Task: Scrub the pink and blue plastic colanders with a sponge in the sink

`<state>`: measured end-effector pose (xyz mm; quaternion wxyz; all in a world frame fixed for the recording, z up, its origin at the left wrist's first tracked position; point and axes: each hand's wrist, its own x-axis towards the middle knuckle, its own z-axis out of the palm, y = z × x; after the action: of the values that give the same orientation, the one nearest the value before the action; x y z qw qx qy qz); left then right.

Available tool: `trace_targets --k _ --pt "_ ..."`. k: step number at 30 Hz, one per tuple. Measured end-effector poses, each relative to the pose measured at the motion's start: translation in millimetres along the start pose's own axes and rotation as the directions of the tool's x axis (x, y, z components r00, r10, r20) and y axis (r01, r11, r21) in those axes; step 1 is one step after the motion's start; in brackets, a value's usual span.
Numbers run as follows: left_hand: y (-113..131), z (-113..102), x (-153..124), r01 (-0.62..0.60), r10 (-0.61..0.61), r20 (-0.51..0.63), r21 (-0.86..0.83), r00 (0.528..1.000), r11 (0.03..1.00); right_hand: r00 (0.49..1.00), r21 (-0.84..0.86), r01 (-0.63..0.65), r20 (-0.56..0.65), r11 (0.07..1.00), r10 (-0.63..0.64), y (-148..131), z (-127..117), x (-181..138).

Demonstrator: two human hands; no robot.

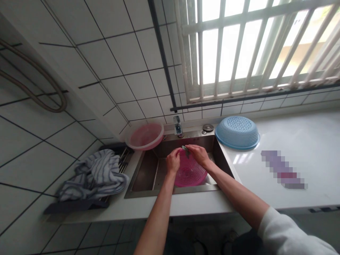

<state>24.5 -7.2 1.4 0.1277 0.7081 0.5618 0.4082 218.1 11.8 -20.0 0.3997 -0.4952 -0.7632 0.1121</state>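
A pink perforated basket (189,176) is in the metal sink (145,179), below both of my hands. At its far rim, my right hand (197,154) has its fingers closed on a small grey-green piece (186,151), perhaps a leaf or a scrap of cloth. My left hand (173,161) is closed in a pinch just to the left, close to the basket's rim. Its fingertips hide what they grip. The hands are a short gap apart, with the grey-green piece between them.
A pink basin (147,136) sits behind the sink's left corner, beside the faucet (177,125). An upturned blue basket (237,132) rests on the right counter (300,134), near a blurred-out patch. A striped cloth (98,175) lies over a dark rack on the left.
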Motion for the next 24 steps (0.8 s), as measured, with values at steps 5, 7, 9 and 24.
trace_targets --k 5,7,9,24 --pt "-13.0 -15.1 3.0 0.184 -0.184 -0.281 -0.029 0.942 0.983 0.958 0.057 -0.221 -0.174 0.974 0.227 19.6 -13.1 2.5" --pt "-13.2 -12.3 4.0 0.168 -0.175 -0.271 -0.048 0.947 0.985 0.941 0.032 -0.280 -0.190 0.960 0.280 25.1 -16.6 0.6" --pt "-8.5 -5.0 3.8 0.097 -0.105 -0.169 -0.053 0.980 0.994 0.962 0.008 -0.224 -0.158 0.974 0.223 21.6 -13.1 -1.4" --pt "-6.6 -0.8 3.3 0.049 -0.052 -0.081 -0.039 0.995 0.998 0.986 -0.005 -0.132 -0.099 0.991 0.131 5.5 -12.4 -1.6"
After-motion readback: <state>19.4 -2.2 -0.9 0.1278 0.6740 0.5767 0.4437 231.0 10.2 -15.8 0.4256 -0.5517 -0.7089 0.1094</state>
